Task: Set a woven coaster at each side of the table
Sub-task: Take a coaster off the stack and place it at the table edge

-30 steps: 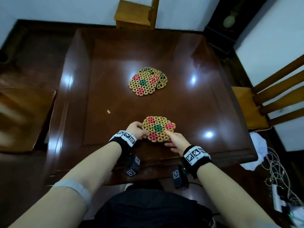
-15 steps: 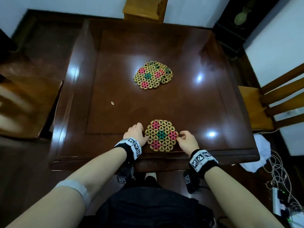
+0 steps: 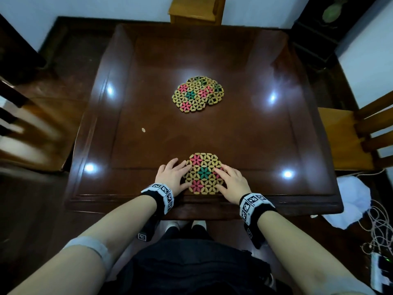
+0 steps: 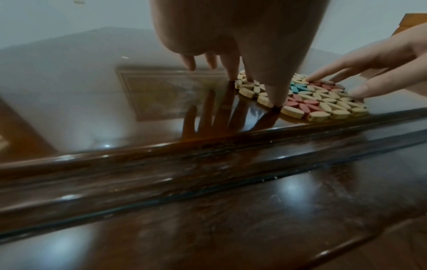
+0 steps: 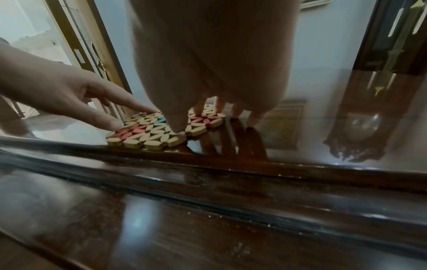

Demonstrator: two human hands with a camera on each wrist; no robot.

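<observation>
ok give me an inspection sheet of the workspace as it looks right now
surface: glossy dark wooden table, square, with a raised rim.
job's things: one woven coaster flat at the near side; a stack of coasters near the centre, count unclear.
clutter: a small pale speck on the left part of the tabletop.
grippers: left hand with fingertips at the near coaster's left edge; right hand with straight fingers on its right part.
cables: a tangle of cords on the floor at right, beside a white cloth.
surroundings: wooden chairs at the far, left and right sides; white walls.
</observation>
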